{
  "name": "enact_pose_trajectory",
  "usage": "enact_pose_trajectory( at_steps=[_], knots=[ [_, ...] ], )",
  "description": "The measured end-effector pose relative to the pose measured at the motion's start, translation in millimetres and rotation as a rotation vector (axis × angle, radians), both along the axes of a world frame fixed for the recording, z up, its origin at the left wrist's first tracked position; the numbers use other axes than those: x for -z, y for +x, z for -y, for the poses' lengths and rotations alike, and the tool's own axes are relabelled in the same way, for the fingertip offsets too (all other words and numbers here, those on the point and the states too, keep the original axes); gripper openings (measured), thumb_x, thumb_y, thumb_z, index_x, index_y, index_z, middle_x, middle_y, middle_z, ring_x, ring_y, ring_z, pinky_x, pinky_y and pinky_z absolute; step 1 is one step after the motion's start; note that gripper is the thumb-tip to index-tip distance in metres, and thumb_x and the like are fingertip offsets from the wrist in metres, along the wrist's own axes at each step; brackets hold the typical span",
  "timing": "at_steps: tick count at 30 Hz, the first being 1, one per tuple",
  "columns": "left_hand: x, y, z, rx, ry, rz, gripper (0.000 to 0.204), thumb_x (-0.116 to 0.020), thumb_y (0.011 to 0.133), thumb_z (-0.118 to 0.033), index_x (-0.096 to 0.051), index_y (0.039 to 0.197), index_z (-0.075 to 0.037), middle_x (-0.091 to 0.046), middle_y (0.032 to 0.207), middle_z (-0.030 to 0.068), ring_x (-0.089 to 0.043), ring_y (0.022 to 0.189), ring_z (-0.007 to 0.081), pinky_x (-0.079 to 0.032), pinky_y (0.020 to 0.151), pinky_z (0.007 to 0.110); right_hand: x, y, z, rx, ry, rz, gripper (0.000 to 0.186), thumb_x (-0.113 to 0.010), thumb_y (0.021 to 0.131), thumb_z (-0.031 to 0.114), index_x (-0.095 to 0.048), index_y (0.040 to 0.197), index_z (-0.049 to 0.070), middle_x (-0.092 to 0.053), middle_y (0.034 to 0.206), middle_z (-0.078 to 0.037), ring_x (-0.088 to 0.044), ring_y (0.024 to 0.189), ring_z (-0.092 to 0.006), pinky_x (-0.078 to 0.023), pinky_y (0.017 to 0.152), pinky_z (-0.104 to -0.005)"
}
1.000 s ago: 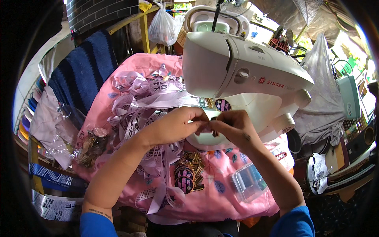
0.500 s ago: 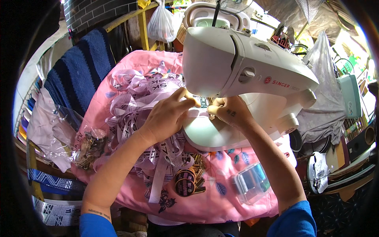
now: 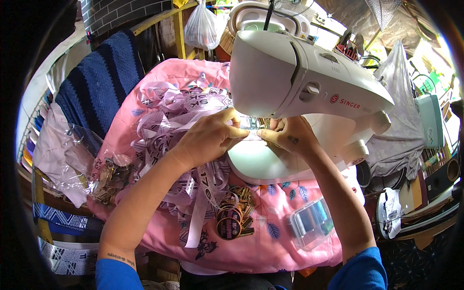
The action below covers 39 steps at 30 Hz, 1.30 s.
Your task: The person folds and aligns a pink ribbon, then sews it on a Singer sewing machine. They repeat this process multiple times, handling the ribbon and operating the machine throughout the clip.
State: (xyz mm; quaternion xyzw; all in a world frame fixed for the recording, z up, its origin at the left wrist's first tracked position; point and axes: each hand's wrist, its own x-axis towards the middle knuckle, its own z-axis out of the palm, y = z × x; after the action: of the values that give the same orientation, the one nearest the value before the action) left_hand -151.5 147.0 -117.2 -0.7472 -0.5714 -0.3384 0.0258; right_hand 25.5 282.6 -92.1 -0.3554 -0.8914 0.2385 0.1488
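Observation:
A white sewing machine (image 3: pixel 309 72) stands on a table covered in pink floral cloth. Under its head, near the presser foot, a light lilac printed ribbon (image 3: pixel 253 136) spans the gap between my fingertips. My left hand (image 3: pixel 210 135) pinches it from the left. My right hand (image 3: pixel 294 136) has thumb and fingers closed at its right end, just beside the needle area. The needle itself is hidden by the machine head and my fingers. A big tangle of the same lilac ribbon (image 3: pixel 166 108) is heaped left of the machine, behind and below my left forearm.
Round dark badges (image 3: pixel 228 227) and gold-coloured metal clips (image 3: pixel 247 202) lie at the table's near side. To their right sits a clear plastic box (image 3: pixel 311 224). A clear bag of metal parts (image 3: pixel 115 176) rests at the left edge, by a blue striped towel (image 3: pixel 101 84).
My fingertips now hold the ribbon flat between them under the machine head. My right thumb has shifted up toward my left fingers. The view has moved slightly.

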Motion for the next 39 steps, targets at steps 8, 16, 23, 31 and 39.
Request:
enact_pose_trajectory(
  at_steps=[8,16,23,31,39],
  knots=[
    [-1,-3,-6,-0.012,0.002,-0.014,0.014,-0.068,0.078,-0.01,-0.071,0.091,-0.013,-0.059,0.088,0.007,-0.062,0.077,0.0253,-0.049,0.07,0.037,7,3,-8,-0.083,0.05,-0.084,0.028,-0.074,0.064,0.03,-0.061,0.075,0.007,-0.065,0.073,-0.007,-0.065,0.073,-0.0236,-0.047,0.067,-0.0363],
    [-4,-6,-6,0.002,-0.049,-0.033,0.02,-0.07,0.08,-0.012,-0.073,0.099,-0.011,-0.057,0.089,0.0113,-0.061,0.081,0.026,-0.048,0.073,0.037,7,0,-8,-0.1,0.055,-0.155,0.025,-0.072,0.064,0.027,-0.062,0.076,0.007,-0.068,0.075,-0.007,-0.066,0.076,-0.0251,-0.049,0.071,-0.0353],
    [-7,-5,-6,-0.017,-0.1,-0.021,0.021,-0.069,0.08,-0.012,-0.072,0.101,-0.01,-0.059,0.096,0.0138,-0.062,0.09,0.0278,-0.048,0.079,0.036,11,-1,-14,-0.079,0.065,-0.137,0.021,-0.07,0.067,0.025,-0.064,0.078,0.007,-0.067,0.074,-0.007,-0.066,0.073,-0.0238,-0.049,0.069,-0.0349],
    [-5,-9,-10,-0.029,-0.108,-0.022,0.021,-0.067,0.081,-0.012,-0.072,0.101,-0.007,-0.06,0.102,0.0154,-0.062,0.093,0.0293,-0.048,0.084,0.036,14,-2,-15,-0.059,0.078,-0.152,0.024,-0.07,0.069,0.025,-0.065,0.082,0.005,-0.066,0.074,-0.009,-0.066,0.076,-0.0247,-0.049,0.071,-0.0352],
    [-7,-8,-11,-0.025,-0.112,-0.007,0.023,-0.066,0.08,-0.011,-0.072,0.102,-0.007,-0.061,0.103,0.0152,-0.063,0.095,0.0288,-0.048,0.085,0.036,17,-2,-16,-0.024,0.06,-0.174,0.029,-0.07,0.07,0.027,-0.066,0.084,0.003,-0.066,0.076,-0.01,-0.066,0.077,-0.0264,-0.049,0.071,-0.0364]
  ],
)
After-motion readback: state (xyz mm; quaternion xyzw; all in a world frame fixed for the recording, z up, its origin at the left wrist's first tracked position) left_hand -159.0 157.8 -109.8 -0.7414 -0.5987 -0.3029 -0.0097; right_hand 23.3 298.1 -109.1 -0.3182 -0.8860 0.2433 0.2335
